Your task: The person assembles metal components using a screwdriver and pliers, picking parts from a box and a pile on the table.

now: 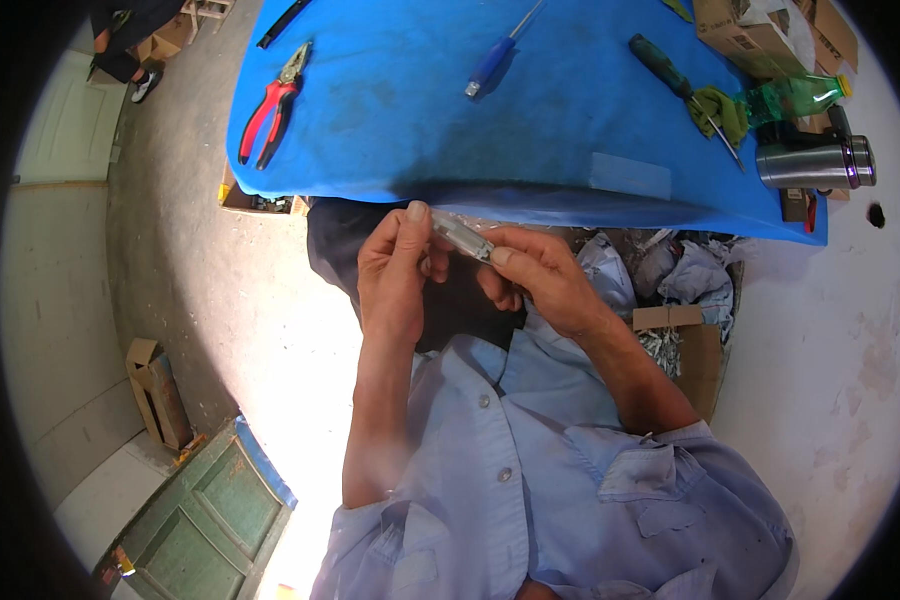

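Observation:
Between my two hands, just off the near edge of the blue-covered table, is a small, long, silvery-grey piece; its exact kind I cannot make out. My left hand pinches its left end with the thumb on top. At the other end, the thumb and fingers of my right hand close on it. The piece slants down to the right. Beyond the hands lie red-and-black pliers and a blue-handled screwdriver, neither being touched.
On the table's right are a dark green-handled screwdriver, a green rag, a green bottle and a steel flask. Below it, a cardboard box holds metal bits. A green panelled piece lies lower left. Another person's shoe shows far left.

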Available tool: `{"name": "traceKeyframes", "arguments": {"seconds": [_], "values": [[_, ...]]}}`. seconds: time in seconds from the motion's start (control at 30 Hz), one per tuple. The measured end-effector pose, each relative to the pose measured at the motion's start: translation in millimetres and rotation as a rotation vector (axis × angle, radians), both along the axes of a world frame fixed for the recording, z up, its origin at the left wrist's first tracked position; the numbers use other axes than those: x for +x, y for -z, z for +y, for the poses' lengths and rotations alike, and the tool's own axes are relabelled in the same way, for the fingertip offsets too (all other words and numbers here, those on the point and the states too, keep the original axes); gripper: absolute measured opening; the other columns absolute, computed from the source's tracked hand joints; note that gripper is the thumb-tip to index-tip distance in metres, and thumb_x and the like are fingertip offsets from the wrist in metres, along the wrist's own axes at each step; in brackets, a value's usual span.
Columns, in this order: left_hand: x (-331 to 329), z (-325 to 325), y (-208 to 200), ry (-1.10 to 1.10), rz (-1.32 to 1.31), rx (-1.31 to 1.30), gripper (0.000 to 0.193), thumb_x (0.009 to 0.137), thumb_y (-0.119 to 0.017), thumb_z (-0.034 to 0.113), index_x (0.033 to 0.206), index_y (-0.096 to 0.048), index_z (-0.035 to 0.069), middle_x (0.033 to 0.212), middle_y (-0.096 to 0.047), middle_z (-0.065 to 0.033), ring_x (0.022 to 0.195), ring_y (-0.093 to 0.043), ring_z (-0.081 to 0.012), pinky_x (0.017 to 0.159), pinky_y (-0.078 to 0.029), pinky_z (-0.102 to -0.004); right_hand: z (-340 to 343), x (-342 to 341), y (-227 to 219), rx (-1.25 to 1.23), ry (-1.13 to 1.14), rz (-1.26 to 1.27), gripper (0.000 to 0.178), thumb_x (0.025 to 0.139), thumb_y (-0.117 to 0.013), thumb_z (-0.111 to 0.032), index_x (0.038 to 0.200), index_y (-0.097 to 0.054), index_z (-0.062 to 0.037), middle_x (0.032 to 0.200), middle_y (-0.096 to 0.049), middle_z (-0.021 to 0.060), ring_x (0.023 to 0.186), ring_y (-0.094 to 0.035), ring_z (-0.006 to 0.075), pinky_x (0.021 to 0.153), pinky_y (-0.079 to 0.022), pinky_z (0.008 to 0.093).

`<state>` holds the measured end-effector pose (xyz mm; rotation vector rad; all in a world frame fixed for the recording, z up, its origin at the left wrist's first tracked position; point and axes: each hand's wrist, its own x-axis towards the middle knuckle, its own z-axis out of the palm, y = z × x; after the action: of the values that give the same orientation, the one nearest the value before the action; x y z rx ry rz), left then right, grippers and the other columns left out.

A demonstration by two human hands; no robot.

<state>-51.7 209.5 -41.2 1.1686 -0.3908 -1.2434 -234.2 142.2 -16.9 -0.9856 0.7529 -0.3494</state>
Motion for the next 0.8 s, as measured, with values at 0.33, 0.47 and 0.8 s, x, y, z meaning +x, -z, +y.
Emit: {"name": "traceKeyframes", "arguments": {"seconds": [0.33,0.47,0.8], "values": [[0,2,0,0.007,-0.047,-0.015,0.029,0.107,-0.061,0.030,0.105,-0.070,0.003,0.080,-0.064,-0.0016,0.067,-0.057,-0.0082,0.060,-0.045,-0.0236,0,-3,3,0.061,-0.022,-0.104,0.029,0.106,-0.050,-0.018,0.119,-0.063,0.0048,0.071,-0.051,-0.0026,0.059,-0.043,0.0054,0.052,-0.034,0.0231],[-5,1,-4,0.011,-0.077,-0.018,0.028,0.107,-0.060,0.028,0.103,-0.071,0.003,0.080,-0.064,-0.0018,0.067,-0.057,-0.0079,0.058,-0.045,-0.0234,-2,-10,-2,0.074,-0.019,-0.090,0.027,0.105,-0.051,-0.016,0.118,-0.063,0.0044,0.072,-0.052,-0.0020,0.060,-0.045,0.0049,0.052,-0.035,0.0231],[-14,-15,-24,-0.027,-0.283,-0.033,0.029,0.108,-0.059,0.028,0.098,-0.069,0.004,0.075,-0.061,-0.0014,0.064,-0.054,-0.0086,0.059,-0.044,-0.0231,-24,-33,-23,-0.584,0.106,0.231,0.034,0.100,-0.066,-0.022,0.124,-0.067,0.0018,0.088,-0.070,0.0095,0.077,-0.066,0.0151,0.071,-0.054,0.0323]]}}
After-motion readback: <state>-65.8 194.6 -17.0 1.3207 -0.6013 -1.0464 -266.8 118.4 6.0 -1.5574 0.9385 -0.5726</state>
